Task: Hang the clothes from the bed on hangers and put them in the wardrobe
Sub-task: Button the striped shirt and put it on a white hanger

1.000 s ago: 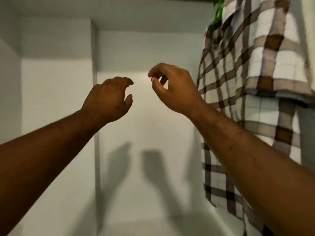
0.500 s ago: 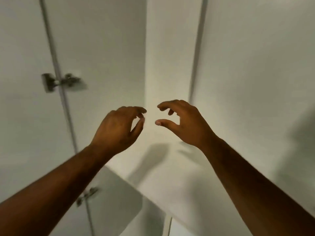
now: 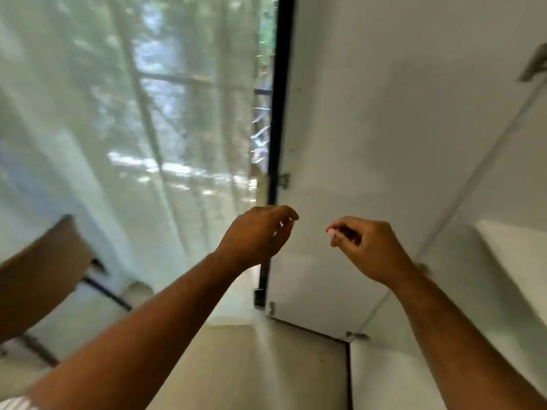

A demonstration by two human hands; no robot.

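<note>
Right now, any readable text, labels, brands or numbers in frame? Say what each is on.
None: no text, label, brand or number shows anywhere.
The sheer curtain, the white wardrobe door and the blurred brown board at left are all unmarked.
The left hand and right hand hold nothing printed.

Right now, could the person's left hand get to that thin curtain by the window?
Probably yes. The left hand is empty, fingers loosely curled, and nothing shows between it and the curtain just beside it. How far back the curtain hangs cannot be told from this one view.
</note>
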